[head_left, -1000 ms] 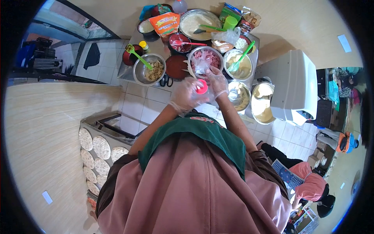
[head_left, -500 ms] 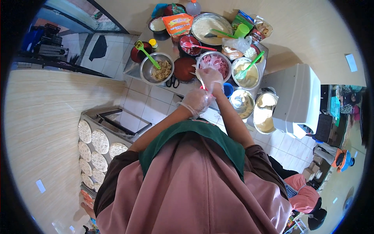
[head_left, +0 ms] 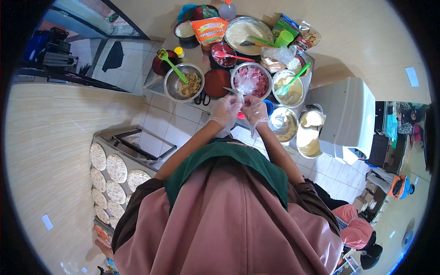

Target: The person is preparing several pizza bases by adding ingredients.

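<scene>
Both my hands wear clear plastic gloves and meet at the table's front edge, just below a steel bowl (head_left: pixel 234 91) of pink chopped meat (head_left: pixel 260 82). My left hand (head_left: pixel 224 111) has its fingers closed on a crumpled piece of clear plastic (head_left: pixel 240 97). Close beside it, my right hand (head_left: pixel 255 111) pinches the same plastic, fingers curled. More clear plastic lies over the meat above them. A pointed silver blade (head_left: pixel 230 90) sticks out left of the fingertips; its handle is hidden. Something red (head_left: pixel 241 115) shows below the hands.
Left stand a bowl of brown filling (head_left: pixel 190 85) with a green spatula (head_left: pixel 173 66), black-handled scissors (head_left: pixel 201 97) and a brown-red lid (head_left: pixel 216 83). Right are a blue cup (head_left: pixel 269 107), a cream bowl (head_left: pixel 293 94) and a white machine (head_left: pixel 343 117). Flatbreads (head_left: pixel 117 167) lie at lower left.
My right hand has come down from over the meat bowl toward me, and my left hand has moved slightly up and left. They are now side by side, fingertips together.
</scene>
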Demonstrator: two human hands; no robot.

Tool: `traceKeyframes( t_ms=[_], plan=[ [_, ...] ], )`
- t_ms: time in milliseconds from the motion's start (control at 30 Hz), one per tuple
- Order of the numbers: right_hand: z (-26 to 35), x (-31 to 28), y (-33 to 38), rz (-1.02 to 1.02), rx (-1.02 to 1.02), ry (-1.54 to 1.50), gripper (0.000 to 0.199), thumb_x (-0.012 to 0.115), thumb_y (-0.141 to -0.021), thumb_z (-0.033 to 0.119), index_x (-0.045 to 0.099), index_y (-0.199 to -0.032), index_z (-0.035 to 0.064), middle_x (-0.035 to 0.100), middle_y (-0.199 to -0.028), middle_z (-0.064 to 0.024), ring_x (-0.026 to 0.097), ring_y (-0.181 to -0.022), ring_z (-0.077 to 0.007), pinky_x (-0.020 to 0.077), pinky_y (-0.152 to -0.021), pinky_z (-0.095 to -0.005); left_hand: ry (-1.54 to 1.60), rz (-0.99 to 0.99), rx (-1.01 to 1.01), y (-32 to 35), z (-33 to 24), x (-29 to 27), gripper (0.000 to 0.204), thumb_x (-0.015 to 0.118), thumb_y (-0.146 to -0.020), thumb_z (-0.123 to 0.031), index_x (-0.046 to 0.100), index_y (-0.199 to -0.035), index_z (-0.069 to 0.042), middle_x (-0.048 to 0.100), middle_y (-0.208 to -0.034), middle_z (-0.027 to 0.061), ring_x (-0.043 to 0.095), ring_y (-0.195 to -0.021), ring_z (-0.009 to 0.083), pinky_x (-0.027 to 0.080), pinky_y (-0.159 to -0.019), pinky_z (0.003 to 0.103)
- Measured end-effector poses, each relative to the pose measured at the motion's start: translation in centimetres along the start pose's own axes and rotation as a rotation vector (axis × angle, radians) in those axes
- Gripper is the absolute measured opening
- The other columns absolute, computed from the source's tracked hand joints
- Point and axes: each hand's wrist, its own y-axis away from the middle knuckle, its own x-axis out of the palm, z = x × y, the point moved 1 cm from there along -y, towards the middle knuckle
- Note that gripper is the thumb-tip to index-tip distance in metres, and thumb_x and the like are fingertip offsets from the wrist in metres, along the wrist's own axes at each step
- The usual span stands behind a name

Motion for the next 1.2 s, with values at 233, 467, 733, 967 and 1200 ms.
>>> traceKeyframes(
  t_ms=[233,467,733,967,1200],
  plan=[
    [0.0,-1.5,1.6,0.086,0.250,-0.512,0.028,0.063,-0.080,0.029,0.066,-0.087,0.0022,0.065,-0.075,-0.0068,0.057,-0.061,-0.0093,0.0446,-0.058,-0.0236,-0.296,0.071,0.130,-0.6,-1.4,0.9,0.015,0.064,-0.074,-0.015,0.063,-0.084,-0.003,0.062,-0.079,0.0158,0.060,-0.073,0.0286,0.047,-0.068,0.037],
    [-2.7,-2.3,2.0,-0.111,0.397,-0.713,0.023,0.057,-0.085,0.024,0.061,-0.088,0.0009,0.064,-0.073,-0.0055,0.058,-0.060,-0.0098,0.0435,-0.052,-0.0225,-0.346,0.073,0.267,-1.5,-0.2,0.9,0.017,0.065,-0.071,-0.013,0.064,-0.084,-0.002,0.063,-0.075,0.0166,0.062,-0.070,0.0273,0.048,-0.066,0.034],
    [4.9,-4.4,6.8,0.106,-0.031,0.240,0.046,0.055,-0.080,0.043,0.062,-0.089,-0.0023,0.064,-0.078,-0.0207,0.064,-0.073,-0.0305,0.0499,-0.066,-0.0387,0.175,0.113,-0.507,-2.6,0.3,2.9,0.029,0.063,-0.076,-0.021,0.063,-0.088,0.005,0.064,-0.068,0.0128,0.062,-0.054,0.0180,0.051,-0.056,0.030],
    [3.5,-1.8,6.7,0.135,-0.082,0.541,0.029,0.046,-0.083,0.029,0.061,-0.080,0.0047,0.062,-0.069,-0.0185,0.062,-0.065,-0.0349,0.0483,-0.061,-0.0453,-0.077,0.124,-0.344,-3.5,2.7,4.7,0.036,0.064,-0.074,-0.022,0.061,-0.099,0.004,0.065,-0.079,0.0155,0.064,-0.076,0.0225,0.051,-0.060,0.032],
    [3.8,-1.4,7.4,0.246,-0.327,0.501,0.026,0.047,-0.083,0.030,0.060,-0.082,0.0070,0.062,-0.073,-0.0176,0.061,-0.064,-0.0332,0.0483,-0.060,-0.0441,0.257,0.346,-0.014,-2.7,5.6,6.3,0.061,0.055,-0.083,-0.051,0.054,-0.114,0.001,0.059,-0.106,0.0168,0.061,-0.082,0.0240,0.051,-0.066,0.032]
  ],
)
